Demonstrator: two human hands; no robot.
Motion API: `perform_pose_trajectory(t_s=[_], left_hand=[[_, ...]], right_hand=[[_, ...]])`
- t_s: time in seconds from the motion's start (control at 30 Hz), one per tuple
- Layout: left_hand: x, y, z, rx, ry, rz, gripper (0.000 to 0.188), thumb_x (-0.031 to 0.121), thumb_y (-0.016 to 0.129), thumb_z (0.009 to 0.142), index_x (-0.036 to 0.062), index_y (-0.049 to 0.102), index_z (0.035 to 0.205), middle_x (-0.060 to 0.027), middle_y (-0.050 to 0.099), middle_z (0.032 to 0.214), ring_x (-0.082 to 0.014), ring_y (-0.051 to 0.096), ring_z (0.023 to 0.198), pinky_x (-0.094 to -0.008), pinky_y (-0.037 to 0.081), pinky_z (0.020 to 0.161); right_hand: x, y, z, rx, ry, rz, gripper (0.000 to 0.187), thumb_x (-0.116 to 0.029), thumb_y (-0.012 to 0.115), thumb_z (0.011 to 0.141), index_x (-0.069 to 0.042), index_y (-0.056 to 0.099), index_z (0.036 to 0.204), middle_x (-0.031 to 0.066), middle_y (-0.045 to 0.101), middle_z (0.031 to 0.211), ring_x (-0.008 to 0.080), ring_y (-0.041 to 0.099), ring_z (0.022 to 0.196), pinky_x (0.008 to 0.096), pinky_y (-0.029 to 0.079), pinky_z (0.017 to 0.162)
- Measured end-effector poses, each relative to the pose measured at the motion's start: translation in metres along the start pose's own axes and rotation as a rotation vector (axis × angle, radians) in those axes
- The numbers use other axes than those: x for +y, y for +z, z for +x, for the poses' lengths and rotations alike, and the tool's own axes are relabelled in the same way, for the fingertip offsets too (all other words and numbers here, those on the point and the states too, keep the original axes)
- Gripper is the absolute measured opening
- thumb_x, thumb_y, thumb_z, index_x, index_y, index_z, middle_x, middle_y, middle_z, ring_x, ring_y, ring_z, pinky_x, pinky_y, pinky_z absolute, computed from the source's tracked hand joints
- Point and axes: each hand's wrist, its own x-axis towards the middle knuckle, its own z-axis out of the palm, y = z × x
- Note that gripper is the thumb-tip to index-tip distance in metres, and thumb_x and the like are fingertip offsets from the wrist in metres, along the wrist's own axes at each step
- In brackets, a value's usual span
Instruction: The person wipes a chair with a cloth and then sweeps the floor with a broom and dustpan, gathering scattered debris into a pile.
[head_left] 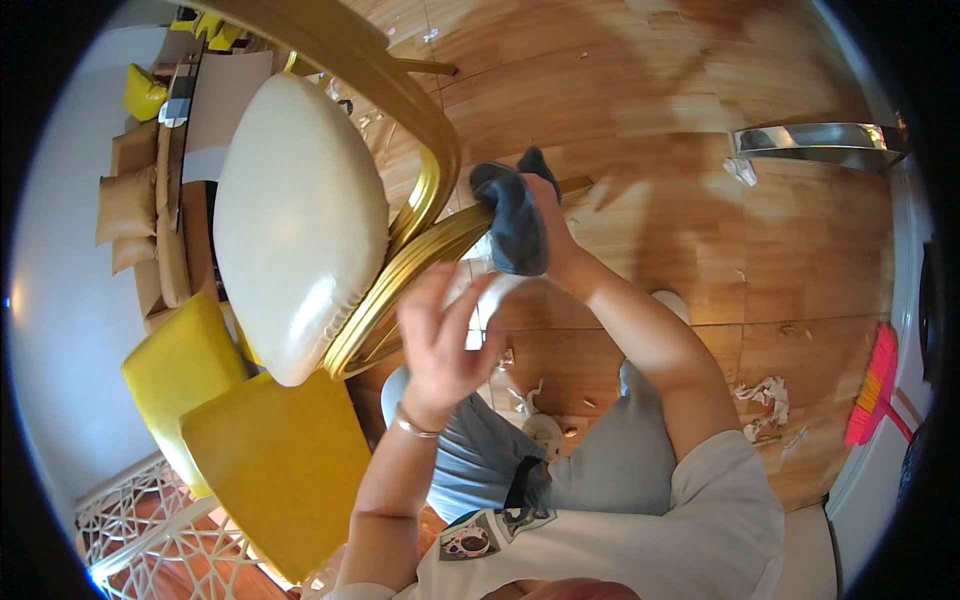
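A gold-framed chair (400, 258) with a cream padded cushion (300, 220) lies tipped in front of me, to the left. My right hand (552, 225) is closed around a bunched dark grey cloth (515, 225), pressed against the gold rail. Its fingers are mostly hidden by the cloth. My left hand (445, 345) is beside the lower gold rail, its fingers apart and slightly blurred, with nothing visible in it. A bracelet circles that wrist. Something white, perhaps cloth or paper, shows just below the dark cloth.
Yellow padded chairs (280, 460) stand at the left, near a white lattice (160, 540). Tan cushions (130, 205) lie beyond them. Crumpled scraps (765, 395) litter the wooden floor (640, 120). A pink broom (872, 385) leans at the right, below a shiny metal bar (815, 138).
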Motion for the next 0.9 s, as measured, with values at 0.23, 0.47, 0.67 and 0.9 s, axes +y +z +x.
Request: perform_pose_trajectory(t_s=[0.23, 0.47, 0.67, 0.9], left_hand=[[0.002, 0.111, -0.014, -0.219, -0.622, -0.531, 0.044, 0.006, 0.057, 0.083, -0.0041, 0.045, 0.124, -0.023, 0.05, 0.116, -0.0343, 0.051, 0.106, -0.0382, 0.042, 0.091], [-0.018, 0.158, -0.014, -0.091, -0.774, -0.81, 0.05, 0.015, 0.051, 0.089, -0.0043, 0.035, 0.133, -0.0176, 0.046, 0.13, -0.0246, 0.048, 0.116, -0.0331, 0.038, 0.097], [-0.009, 0.128, -0.022, 0.129, -0.9, -1.232, 0.051, 0.033, 0.045, 0.095, -0.0051, 0.037, 0.128, -0.0103, 0.048, 0.123, -0.0159, 0.045, 0.112, -0.0306, 0.037, 0.097], [0.004, 0.123, -0.014, -0.08, -0.829, -0.795, 0.031, 0.018, 0.058, 0.091, 0.0008, 0.048, 0.115, -0.0061, 0.056, 0.108, -0.0104, 0.053, 0.096, -0.0264, 0.045, 0.085]], right_hand=[[0.141, -0.057, -0.029, 0.035, 0.579, 0.033, 0.025, -0.022, 0.055, 0.084, -0.002, 0.063, 0.097, 0.0167, 0.065, 0.088, 0.0291, 0.061, 0.085, 0.0345, 0.046, 0.075], [0.121, -0.026, -0.033, 0.061, 0.613, 0.359, 0.031, -0.021, 0.057, 0.081, -0.007, 0.059, 0.108, 0.0137, 0.06, 0.107, 0.0282, 0.057, 0.096, 0.0353, 0.046, 0.084], [0.002, 0.013, -0.021, -0.227, -0.05, -0.138, 0.048, -0.023, 0.061, 0.072, -0.01, 0.054, 0.117, 0.0126, 0.051, 0.125, 0.0307, 0.04, 0.122, 0.0435, 0.032, 0.099], [0.048, -0.013, -0.03, -0.206, -0.046, -0.527, 0.051, -0.027, 0.058, 0.076, -0.008, 0.05, 0.123, 0.011, 0.038, 0.139, 0.032, 0.034, 0.127, 0.0438, 0.031, 0.099]])
